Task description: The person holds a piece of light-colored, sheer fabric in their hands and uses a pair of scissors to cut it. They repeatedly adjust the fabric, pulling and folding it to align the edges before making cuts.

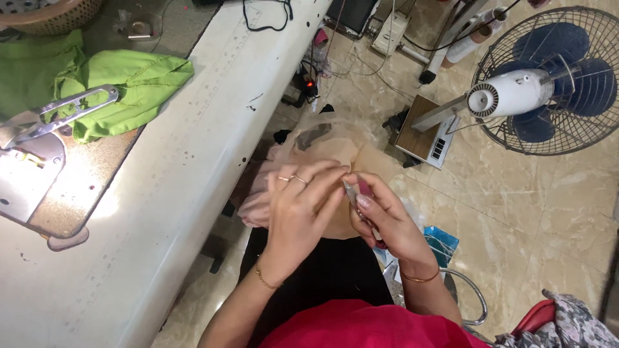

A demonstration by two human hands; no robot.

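Observation:
My left hand [300, 209] pinches a fold of thin beige fabric [322, 145] that lies bunched over my lap. Two rings sit on its fingers and a bracelet on the wrist. My right hand [387, 222] holds a small pink-handled thread snipper [356, 190], its metal tip touching the fabric right beside my left fingertips. Both hands meet above my black-clad lap, to the right of the white sewing table [193, 148].
Green cloth [122, 84] and silver thread snips [64, 109] lie on the sewing machine bed at the left. A floor fan [548, 84] stands at the upper right on the tiled floor. Cables, a power strip and a small wooden box sit behind the table.

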